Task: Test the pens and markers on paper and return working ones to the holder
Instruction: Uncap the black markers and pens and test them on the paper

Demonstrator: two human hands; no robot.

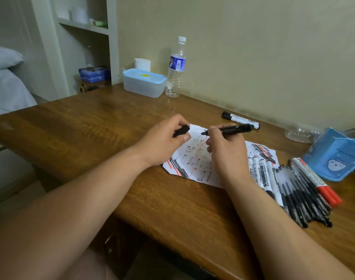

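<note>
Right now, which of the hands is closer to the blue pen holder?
Right. The right hand, holding a black marker over the paper, is on the side toward the blue pen holder; the left hand, gripping the cap, sits farther left.

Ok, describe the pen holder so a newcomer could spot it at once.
Take the wooden desk and look to its far right end by the wall. Just beyond the row of pens and markers sits the pen holder, an open box with inner dividers. It is the only light-blue thing on that side, with a white cartoon face on its front.
</note>
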